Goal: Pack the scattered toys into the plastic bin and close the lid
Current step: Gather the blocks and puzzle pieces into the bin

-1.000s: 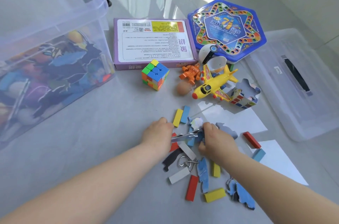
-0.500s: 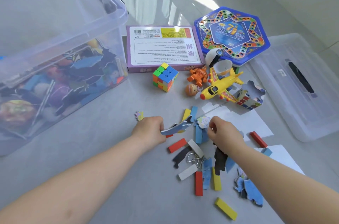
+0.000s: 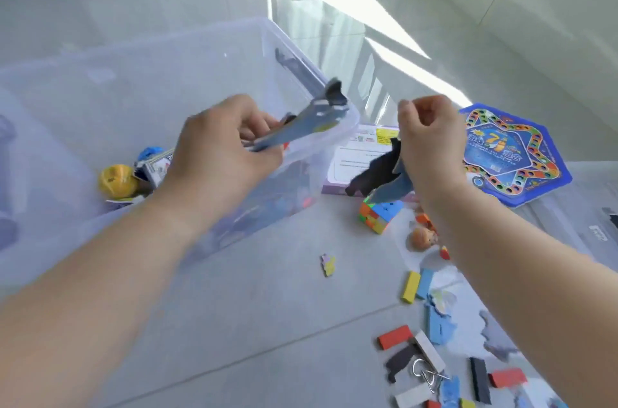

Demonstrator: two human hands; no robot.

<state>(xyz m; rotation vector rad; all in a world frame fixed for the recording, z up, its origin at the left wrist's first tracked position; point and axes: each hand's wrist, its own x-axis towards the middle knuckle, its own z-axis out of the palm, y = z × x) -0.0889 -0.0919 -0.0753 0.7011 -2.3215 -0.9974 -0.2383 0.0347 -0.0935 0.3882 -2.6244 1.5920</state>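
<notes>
- Fingers [image 3: 257,121] of the left hand [image 3: 217,153] curl round a flat stack of blue-grey puzzle pieces [image 3: 301,130]. Its long axis rises from the palm up and to the right, with the dark tip over the right corner of the plastic bin [image 3: 207,36].
- Right hand [image 3: 431,140] is raised just right of that corner, fingers bunched in a pinch on dark and blue foam pieces [image 3: 381,177] that hang down and to the left, above the purple box [image 3: 361,157] and the colour cube [image 3: 381,213].
- Bin stands open at left, its walls clear and faintly blue, its rim rounded. A yellow ball [image 3: 117,180] and other blurred toys lie inside, with open room above them.
- Grey glossy floor tile [image 3: 267,324] is bare between bin and scattered toys except for one small puzzle piece [image 3: 328,264].
- Lower right lie a yellow block [image 3: 410,287], a red block [image 3: 394,337], a wire ring puzzle [image 3: 426,374] and more flat pieces.
- Hexagonal blue game board [image 3: 511,153] lies behind the right wrist; the clear lid [image 3: 598,207] shows at the right edge, off the bin.
</notes>
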